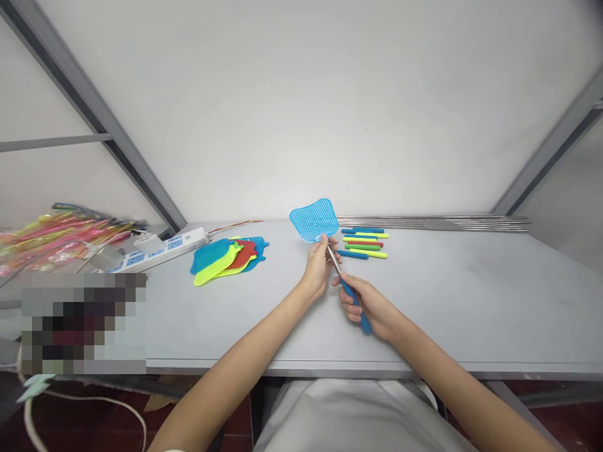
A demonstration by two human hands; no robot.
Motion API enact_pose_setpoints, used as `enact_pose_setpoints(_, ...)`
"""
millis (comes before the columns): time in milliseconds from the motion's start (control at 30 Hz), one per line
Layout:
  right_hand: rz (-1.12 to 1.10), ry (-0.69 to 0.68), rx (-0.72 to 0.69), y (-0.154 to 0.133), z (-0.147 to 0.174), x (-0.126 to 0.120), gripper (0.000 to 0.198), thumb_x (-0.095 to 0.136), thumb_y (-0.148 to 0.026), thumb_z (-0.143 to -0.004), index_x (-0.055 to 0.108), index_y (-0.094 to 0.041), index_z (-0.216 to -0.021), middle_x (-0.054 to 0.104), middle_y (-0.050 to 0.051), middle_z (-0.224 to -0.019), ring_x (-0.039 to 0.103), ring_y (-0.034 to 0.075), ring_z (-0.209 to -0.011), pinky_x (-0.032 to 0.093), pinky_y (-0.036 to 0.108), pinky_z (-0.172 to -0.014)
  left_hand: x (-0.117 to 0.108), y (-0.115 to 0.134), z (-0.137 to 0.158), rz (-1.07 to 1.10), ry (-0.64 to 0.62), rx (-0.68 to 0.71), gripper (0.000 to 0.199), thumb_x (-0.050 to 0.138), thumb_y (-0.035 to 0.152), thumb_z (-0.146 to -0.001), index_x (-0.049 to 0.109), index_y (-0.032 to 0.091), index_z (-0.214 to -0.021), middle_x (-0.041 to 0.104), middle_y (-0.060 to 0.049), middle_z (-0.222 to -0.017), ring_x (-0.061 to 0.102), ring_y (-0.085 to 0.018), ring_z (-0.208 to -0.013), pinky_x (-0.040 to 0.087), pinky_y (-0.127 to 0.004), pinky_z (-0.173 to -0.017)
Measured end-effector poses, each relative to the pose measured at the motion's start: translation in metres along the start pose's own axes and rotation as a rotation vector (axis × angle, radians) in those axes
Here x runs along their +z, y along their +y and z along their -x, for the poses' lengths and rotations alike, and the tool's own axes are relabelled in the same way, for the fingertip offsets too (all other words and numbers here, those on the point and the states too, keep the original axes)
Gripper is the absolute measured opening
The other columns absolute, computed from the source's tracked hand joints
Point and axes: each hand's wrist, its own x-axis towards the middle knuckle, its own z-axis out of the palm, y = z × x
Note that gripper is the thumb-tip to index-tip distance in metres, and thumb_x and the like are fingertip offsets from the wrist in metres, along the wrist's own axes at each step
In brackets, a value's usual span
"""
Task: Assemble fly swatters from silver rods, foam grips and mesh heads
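Observation:
Between my two hands is a fly swatter with a blue mesh head (315, 220), a short metal rod (335, 259) and a blue handle (357, 301). My left hand (319, 263) pinches it where the head meets the rod. Lower down, my right hand (365, 304) wraps round the blue handle. Just right of my left hand lies a group of loose handles (363, 247) in blue, yellow, red and green. A pile of loose swatter heads (221, 258) in blue, yellow and red rests on the table to the left.
Long thin metal rods (438, 223) lie along the wall at the back right. A white power strip (160, 251) with cables sits on the left, near bagged colourful items (56, 242). A pixelated patch covers the table's left front. The grey table (447, 314) has a straight front edge.

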Motion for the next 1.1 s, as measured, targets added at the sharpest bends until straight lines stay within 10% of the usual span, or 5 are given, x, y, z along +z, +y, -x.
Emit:
enact_pose_setpoints(267,0.104,0.046,-0.113,-0.001,0.002,0.000,0.022,0.053,-0.034,-0.070,0.054,-0.019,-0.085,0.039,-0.004,-0.060,0.029,0.001,-0.039,0.025,0.016,-0.036,0.001,0.015,-0.002,-0.219,0.144,0.120,0.031,0.049,0.044,-0.066,0.057,0.014,-0.068,0.050,-0.001,-0.071,0.042,-0.006,-0.055,0.036,-0.018,-0.050)
enact_pose_setpoints(633,0.101,0.107,-0.088,-0.005,0.006,0.004,0.027,0.055,-0.034,-0.066,0.056,-0.022,-0.091,0.041,-0.004,-0.062,0.030,0.002,-0.041,0.024,0.017,-0.037,-0.018,0.046,-0.017,0.001,0.457,0.272,0.020,0.051,0.032,-0.062,0.053,0.015,-0.072,0.052,-0.001,-0.070,0.045,-0.007,-0.051,0.040,-0.021,-0.051)
enact_pose_setpoints(1100,0.236,0.322,-0.292,-0.011,0.009,-0.007,0.025,0.055,-0.037,-0.065,0.056,-0.016,-0.079,0.036,-0.004,-0.056,0.029,0.004,-0.042,0.022,0.019,-0.038,-0.027,0.055,-0.024,0.082,0.496,0.410,0.013,0.051,0.027,-0.061,0.050,0.016,-0.070,0.052,0.001,-0.067,0.050,-0.009,-0.059,0.042,-0.023,-0.056)
